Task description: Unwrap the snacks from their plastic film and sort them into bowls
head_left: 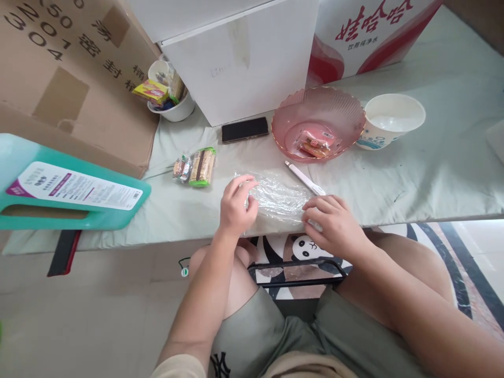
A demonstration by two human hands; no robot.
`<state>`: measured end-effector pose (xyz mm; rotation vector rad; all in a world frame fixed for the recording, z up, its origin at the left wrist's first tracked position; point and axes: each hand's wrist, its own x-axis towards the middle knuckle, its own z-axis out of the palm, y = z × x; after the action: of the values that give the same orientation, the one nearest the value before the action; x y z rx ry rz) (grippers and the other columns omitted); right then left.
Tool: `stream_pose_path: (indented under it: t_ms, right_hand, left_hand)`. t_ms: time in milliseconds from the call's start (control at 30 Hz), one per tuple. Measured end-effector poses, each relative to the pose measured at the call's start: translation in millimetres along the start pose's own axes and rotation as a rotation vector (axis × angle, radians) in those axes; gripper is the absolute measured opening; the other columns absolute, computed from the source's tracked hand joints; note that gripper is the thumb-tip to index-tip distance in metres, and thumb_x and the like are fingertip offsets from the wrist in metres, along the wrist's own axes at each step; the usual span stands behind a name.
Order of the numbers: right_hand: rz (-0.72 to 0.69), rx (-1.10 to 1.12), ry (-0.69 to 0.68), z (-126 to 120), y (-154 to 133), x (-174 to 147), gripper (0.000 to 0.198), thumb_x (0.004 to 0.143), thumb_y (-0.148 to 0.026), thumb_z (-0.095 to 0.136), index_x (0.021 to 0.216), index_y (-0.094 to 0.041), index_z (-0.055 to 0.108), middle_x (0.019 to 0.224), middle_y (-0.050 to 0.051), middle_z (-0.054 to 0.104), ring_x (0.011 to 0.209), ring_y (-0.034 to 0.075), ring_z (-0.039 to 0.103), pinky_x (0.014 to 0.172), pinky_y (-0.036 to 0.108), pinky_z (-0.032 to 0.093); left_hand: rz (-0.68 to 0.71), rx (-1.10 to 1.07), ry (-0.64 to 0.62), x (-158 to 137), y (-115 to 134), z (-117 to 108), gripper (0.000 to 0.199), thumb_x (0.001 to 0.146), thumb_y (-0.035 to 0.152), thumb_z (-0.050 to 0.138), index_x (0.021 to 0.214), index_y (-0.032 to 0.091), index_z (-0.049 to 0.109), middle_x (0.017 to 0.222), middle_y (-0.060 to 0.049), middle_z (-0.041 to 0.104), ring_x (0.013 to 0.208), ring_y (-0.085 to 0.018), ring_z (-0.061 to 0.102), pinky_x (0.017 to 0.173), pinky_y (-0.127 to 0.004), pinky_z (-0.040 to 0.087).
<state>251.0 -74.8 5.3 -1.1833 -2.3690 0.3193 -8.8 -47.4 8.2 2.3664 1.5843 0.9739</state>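
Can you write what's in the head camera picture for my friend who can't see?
A person's left hand and right hand are at opposite ends of some crinkled clear plastic on a cloth-covered table. Nearby are a slim white pen-like object, a dark phone, small wrapped packets and a pink bowl.

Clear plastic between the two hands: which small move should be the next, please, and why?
Perhaps draw the left hand and the right hand gently apart to flatten the clear plastic: it lies wrinkled on the cloth, with one hand at each side.
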Motion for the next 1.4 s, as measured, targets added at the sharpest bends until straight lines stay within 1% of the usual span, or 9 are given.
stream_pose_path:
  t_ms: [167, 300, 400, 533, 633, 800, 967, 1200, 1400]
  right_hand:
    - [0.078, 0.402, -0.016, -8.9, -12.8, 0.3, 0.008, 0.093, -0.023, 0.055, 0.09, -0.021, 0.062, 0.078, 0.003, 0.072, 0.07, 0.019, 0.068, 0.069, 0.035, 0.052]
    - [-0.097, 0.864, 0.024, -19.7, -5.8, -4.5, 0.019, 0.096, -0.033, 0.05, 0.106, -0.025, 0.064, 0.096, 0.005, 0.073, 0.091, 0.022, 0.07, 0.081, 0.038, 0.056]
    - [0.031, 0.715, 0.213, -17.7, 12.0, -5.8, 0.029, 0.092, -0.02, 0.048, 0.116, -0.027, 0.062, 0.111, 0.008, 0.071, 0.109, 0.026, 0.067, 0.096, 0.045, 0.054]
    - [-0.025, 0.431, 0.127, -3.8, 29.1, -0.2, 0.054, 0.081, -0.014, 0.058, 0.134, -0.025, 0.054, 0.149, 0.014, 0.053, 0.141, 0.032, 0.048, 0.115, 0.056, 0.041]
    - [-0.085, 0.442, 0.122, 5.0, 24.1, 6.6, 0.039, 0.083, -0.027, 0.066, 0.121, -0.024, 0.06, 0.147, 0.015, 0.056, 0.147, 0.034, 0.042, 0.117, 0.059, 0.038]
    - [0.19, 0.595, 0.125, 11.1, 1.5, 20.4, 0.014, 0.093, -0.032, 0.056, 0.081, -0.025, 0.057, 0.082, 0.004, 0.074, 0.092, 0.024, 0.073, 0.091, 0.044, 0.055]
    - [0.448, 0.58, 0.128, 22.8, 1.3, 35.0, 0.015, 0.089, -0.033, 0.056, 0.101, -0.024, 0.056, 0.064, -0.003, 0.065, 0.055, 0.016, 0.059, 0.061, 0.032, 0.047]
    - [0.425, 0.179, 0.111, 33.4, 8.4, 36.5, 0.044, 0.087, -0.031, 0.055, 0.13, -0.021, 0.054, 0.091, 0.01, 0.073, 0.074, 0.027, 0.066, 0.067, 0.041, 0.049]
    - [0.003, 0.059, 0.202, 15.3, -6.0, 25.0, 0.039, 0.09, -0.028, 0.056, 0.128, -0.023, 0.06, 0.126, 0.014, 0.067, 0.122, 0.032, 0.061, 0.105, 0.051, 0.045]
  left_hand:
    - [0.223, -0.104, -0.242, -17.7, 37.5, 4.7, 0.037, 0.087, 0.033, 0.066, 0.121, 0.019, 0.066, 0.122, -0.011, 0.072, 0.119, -0.029, 0.065, 0.106, -0.048, 0.049]
    - [0.014, -0.305, -0.194, -23.6, 34.9, 12.4, 0.016, 0.094, 0.029, 0.058, 0.099, 0.021, 0.071, 0.1, -0.007, 0.078, 0.102, -0.023, 0.072, 0.102, -0.044, 0.052]
    - [-0.221, -0.561, -0.167, -21.4, 28.3, 12.0, 0.018, 0.093, 0.037, 0.062, 0.091, 0.02, 0.07, 0.093, -0.007, 0.079, 0.09, -0.02, 0.074, 0.089, -0.038, 0.057]
    - [-0.364, -0.833, -0.203, -16.4, 27.0, 9.4, 0.025, 0.088, 0.044, 0.069, 0.085, 0.019, 0.066, 0.092, -0.008, 0.078, 0.092, -0.021, 0.076, 0.084, -0.034, 0.058]
    - [-0.391, -0.934, -0.287, -13.1, 27.7, 8.4, 0.027, 0.085, 0.045, 0.07, 0.083, 0.019, 0.066, 0.087, -0.007, 0.078, 0.09, -0.022, 0.075, 0.087, -0.036, 0.057]
    - [-0.479, -0.759, -0.174, -7.9, 27.5, 9.8, 0.028, 0.085, 0.044, 0.065, 0.079, 0.018, 0.073, 0.08, -0.006, 0.075, 0.077, -0.018, 0.068, 0.072, -0.029, 0.052]
    - [-0.644, -0.547, -0.04, -4.3, 23.8, 8.2, 0.032, 0.084, 0.04, 0.061, 0.061, 0.019, 0.06, 0.059, 0.001, 0.058, 0.06, -0.013, 0.051, 0.06, -0.025, 0.04]
    - [-0.604, -0.057, -0.235, -8.1, 22.2, 3.6, 0.054, 0.08, 0.034, 0.064, 0.048, 0.022, 0.023, 0.049, 0.006, 0.018, 0.053, -0.01, 0.015, 0.053, -0.03, 0.02]
    - [-0.183, -0.023, 0.114, -4.3, 28.9, 4.9, 0.012, 0.084, 0.026, 0.059, 0.073, 0.022, 0.055, 0.079, -0.004, 0.064, 0.079, -0.018, 0.059, 0.076, -0.032, 0.048]
